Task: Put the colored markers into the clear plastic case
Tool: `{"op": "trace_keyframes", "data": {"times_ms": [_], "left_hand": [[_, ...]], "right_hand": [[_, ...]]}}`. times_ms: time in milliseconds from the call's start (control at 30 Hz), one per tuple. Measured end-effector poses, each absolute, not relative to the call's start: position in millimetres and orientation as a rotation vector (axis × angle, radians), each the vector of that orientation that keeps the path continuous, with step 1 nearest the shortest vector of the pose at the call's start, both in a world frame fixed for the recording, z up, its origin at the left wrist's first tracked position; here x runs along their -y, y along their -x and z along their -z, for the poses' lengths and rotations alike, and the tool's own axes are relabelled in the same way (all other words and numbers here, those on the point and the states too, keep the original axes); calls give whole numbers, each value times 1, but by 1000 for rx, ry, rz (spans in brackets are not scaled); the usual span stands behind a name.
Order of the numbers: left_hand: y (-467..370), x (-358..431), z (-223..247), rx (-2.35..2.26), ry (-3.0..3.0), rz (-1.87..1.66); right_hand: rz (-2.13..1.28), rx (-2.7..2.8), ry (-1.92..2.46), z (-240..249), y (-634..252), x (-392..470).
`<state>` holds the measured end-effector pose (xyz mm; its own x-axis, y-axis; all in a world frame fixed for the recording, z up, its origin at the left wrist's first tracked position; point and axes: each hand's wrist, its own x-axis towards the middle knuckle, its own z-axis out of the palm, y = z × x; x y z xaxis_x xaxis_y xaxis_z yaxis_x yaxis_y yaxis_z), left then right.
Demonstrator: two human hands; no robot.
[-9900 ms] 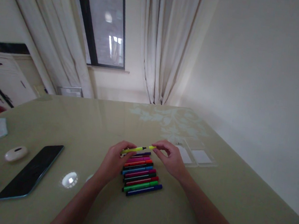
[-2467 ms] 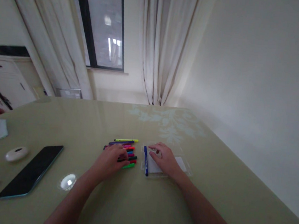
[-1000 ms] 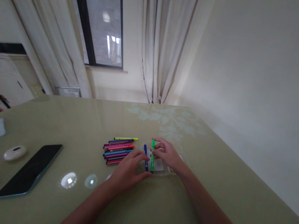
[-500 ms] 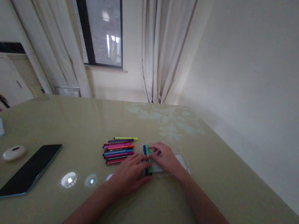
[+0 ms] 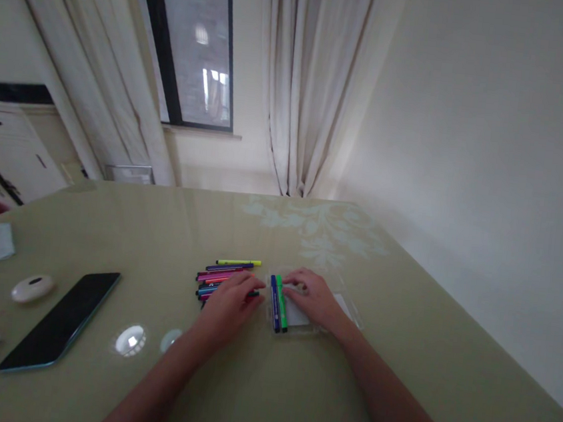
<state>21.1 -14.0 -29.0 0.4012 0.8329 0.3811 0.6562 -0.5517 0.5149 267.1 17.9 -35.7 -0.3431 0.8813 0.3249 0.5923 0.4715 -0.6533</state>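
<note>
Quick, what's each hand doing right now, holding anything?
Left hand: resting on the row of coloured marker pens; grip cannot be told.
Right hand: lying flat on the clear plastic case, holding nothing.

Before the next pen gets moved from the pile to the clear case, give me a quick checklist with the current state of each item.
1. Blue pen lying in the clear case: ok.
2. Green pen lying beside the blue pen, parallel: ok.
3. Right hand resting on the case: ok.
4. Left hand on the pile of pens: ok.
5. Left hand fingers closed around one pen: cannot tell.
6. Yellow pen at the far edge of the pile, untouched: ok.
</note>
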Motion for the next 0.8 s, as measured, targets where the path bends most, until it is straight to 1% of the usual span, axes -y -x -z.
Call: {"op": "trace_keyframes", "data": {"times_ms": [33, 133, 300, 400, 467, 600, 700, 800], "left_hand": [[-13, 9, 27, -1398, -2335, -922], [7, 0, 21, -1543, -2325, -768], [11, 3, 17, -1490, -2330, -525], [9, 5, 17, -1467, -2317, -457], [9, 5, 17, -1451, -2309, -529], [2, 5, 18, -1345, -2121, -809], [-14, 10, 21, -1259, -1989, -957], [-32, 18, 26, -1270, -2019, -1041]], "right_hand": [[-556, 2038, 1234, 34, -267, -18], [-526, 1988, 1251, 31, -265, -17], [-486, 1955, 1241, 27, -264, -16], [-478, 1941, 1232, 26, -264, -16], [-480, 1927, 1227, 25, -264, -16], [-558, 1866, 1217, 21, -260, -12], [-808, 1804, 1130, 18, -253, -7], [-1105, 1655, 1015, 17, -245, -2]]}}
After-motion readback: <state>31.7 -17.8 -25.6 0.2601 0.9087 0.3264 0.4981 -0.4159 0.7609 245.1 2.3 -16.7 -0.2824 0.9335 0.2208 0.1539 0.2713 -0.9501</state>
